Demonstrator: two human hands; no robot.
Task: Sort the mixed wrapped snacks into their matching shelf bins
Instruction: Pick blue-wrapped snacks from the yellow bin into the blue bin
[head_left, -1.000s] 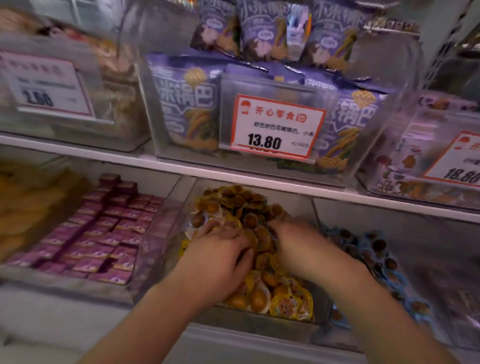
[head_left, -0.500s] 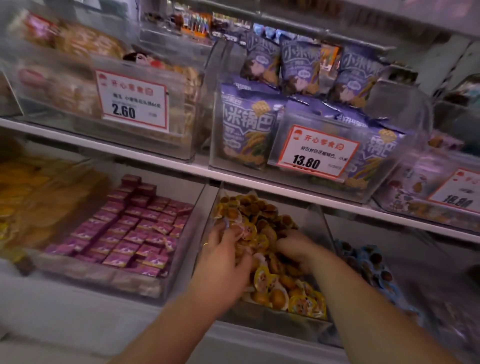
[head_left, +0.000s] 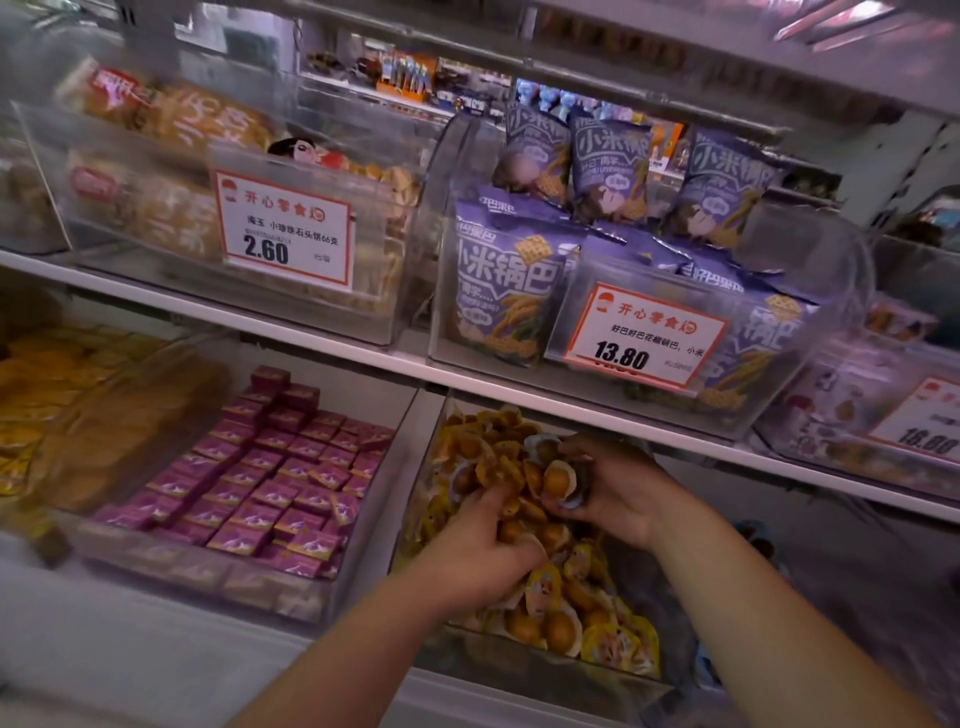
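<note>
Both hands have shifted since a second ago: the right hand (head_left: 615, 493) is now lifted off the heap with a clutch of snacks, and the view has swung left to show more of the upper shelf. Its fingers curl round several blue-rimmed egg packs (head_left: 558, 480), cradled just above the pile, presumably strays gathered for the bin to the right. The left hand (head_left: 480, 545) digs into the yellow-wrapped egg snacks (head_left: 550, 587), fingers bent down among them; whether it actually grips one I cannot tell, since the fingertips are buried. Those snacks fill the clear bin (head_left: 524, 670) in the middle of the lower shelf, heaped to its rear. Beside it on the left sits a bin of purple wrapped squares (head_left: 270, 478), neatly packed. Above, purple rice-cracker bags (head_left: 506, 291) stand behind a 13.80 price tag (head_left: 644, 335). To the right, the neighbouring lower bin is largely hidden behind the right forearm and blurred; only a scrap of blue shows. How many packs the right hand carries is hard to count.
</note>
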